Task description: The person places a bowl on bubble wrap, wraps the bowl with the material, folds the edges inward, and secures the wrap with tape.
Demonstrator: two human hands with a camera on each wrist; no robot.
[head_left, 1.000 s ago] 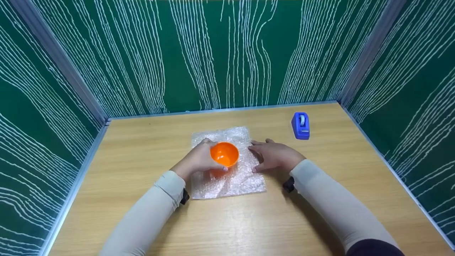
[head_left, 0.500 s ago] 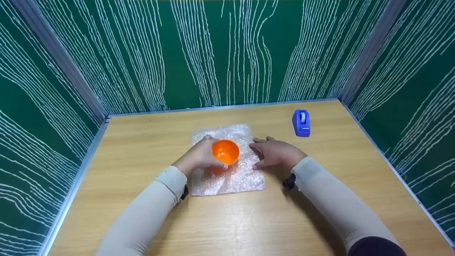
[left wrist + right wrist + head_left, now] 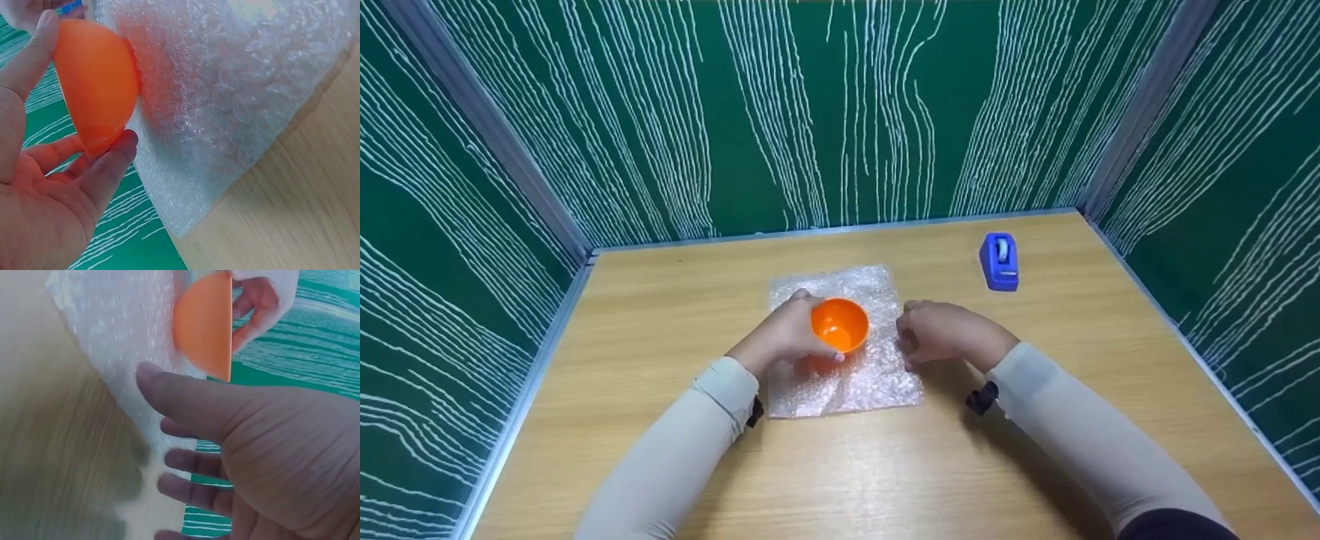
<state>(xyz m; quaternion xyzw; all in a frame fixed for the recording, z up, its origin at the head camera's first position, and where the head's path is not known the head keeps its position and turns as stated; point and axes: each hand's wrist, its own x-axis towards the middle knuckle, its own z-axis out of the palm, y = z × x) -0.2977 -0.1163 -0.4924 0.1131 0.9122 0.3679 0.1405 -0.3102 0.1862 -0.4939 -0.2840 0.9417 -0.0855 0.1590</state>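
An orange bowl sits mouth up on a sheet of bubble wrap. My left hand grips the bowl from its left side; the left wrist view shows the thumb at the rim and fingers round the opposite side. At the sheet's right edge is my right hand. Its thumb and fingers are apart with nothing between them in the right wrist view, where the thumb appears over the bubble wrap. Whether its fingertips touch the sheet, I cannot tell.
A blue tape dispenser with a roll in it stands at the back right of the wooden table. Green panels with wavy white lines rise along the back and both sides.
My right hand's fingers have drawn in from a more spread pose, and the hand has shifted slightly right. My left hand keeps its grip on the bowl.
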